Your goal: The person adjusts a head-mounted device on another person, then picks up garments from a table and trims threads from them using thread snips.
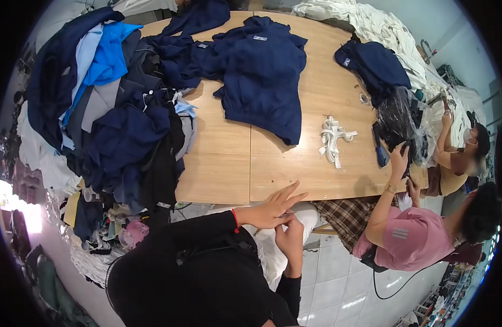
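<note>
A light wood table stretched across my head view, with 1 seam running from its far edge to the near edge. On its left I saw a heap of garments in navy, black, grey and bright blue. At the right, 1 co-worker in pink had a hand on a dark bundle in clear plastic, and 1 person in tan was beyond. A navy garment lay spread mid-table. Over the lap, by the near edge, my left hand had its fingers spread wide, a red cord at the wrist. My right hand curled narrow around a small object at its fingertips, against the left hand; I couldn't tell its kind. White tapes lay bunched right of the navy garment.
</note>
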Motion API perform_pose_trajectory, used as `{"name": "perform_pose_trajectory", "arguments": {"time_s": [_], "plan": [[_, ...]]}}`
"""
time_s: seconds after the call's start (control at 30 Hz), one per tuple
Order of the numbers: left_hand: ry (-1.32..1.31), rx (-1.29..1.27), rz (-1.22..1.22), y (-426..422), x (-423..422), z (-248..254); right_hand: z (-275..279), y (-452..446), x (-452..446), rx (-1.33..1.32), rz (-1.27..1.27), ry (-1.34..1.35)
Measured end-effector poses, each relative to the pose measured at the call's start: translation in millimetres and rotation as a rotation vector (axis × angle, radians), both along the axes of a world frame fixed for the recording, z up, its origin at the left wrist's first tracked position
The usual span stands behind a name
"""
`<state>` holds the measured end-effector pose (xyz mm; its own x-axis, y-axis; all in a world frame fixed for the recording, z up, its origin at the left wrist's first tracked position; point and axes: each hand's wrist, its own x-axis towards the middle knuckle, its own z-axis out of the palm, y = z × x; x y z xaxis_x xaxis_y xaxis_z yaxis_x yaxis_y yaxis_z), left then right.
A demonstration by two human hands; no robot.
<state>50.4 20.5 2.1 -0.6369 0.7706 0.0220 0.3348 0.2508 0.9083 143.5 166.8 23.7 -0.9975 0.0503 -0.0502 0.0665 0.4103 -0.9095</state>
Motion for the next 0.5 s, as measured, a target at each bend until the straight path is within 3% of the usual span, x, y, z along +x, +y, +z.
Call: {"name": "perform_pose_trajectory", "arguments": {"time_s": [0.13, 0.27, 0.3, 0.33, 0.5], "plan": [[0.240, -0.041, 0.195, -20, -14, 6, -5, 1, -20, -0.051, 0.132, -0.061], [0.578, -0.197, 0.569, -62, -74, -44, -21, 3, -61, -0.101, -0.156, -0.013], [0.646, -0.340, 0.707, -75, -93, -45, -26, 10, -74, -0.071, -0.171, 0.032], [0.600, -0.514, 0.801, -86, -112, -29, -35, 15, -85, -0.051, -0.186, 0.070], [0.538, -0.675, 1.014, -106, -159, -57, -85, 17, -143, -0.333, -0.356, 0.143]]}}
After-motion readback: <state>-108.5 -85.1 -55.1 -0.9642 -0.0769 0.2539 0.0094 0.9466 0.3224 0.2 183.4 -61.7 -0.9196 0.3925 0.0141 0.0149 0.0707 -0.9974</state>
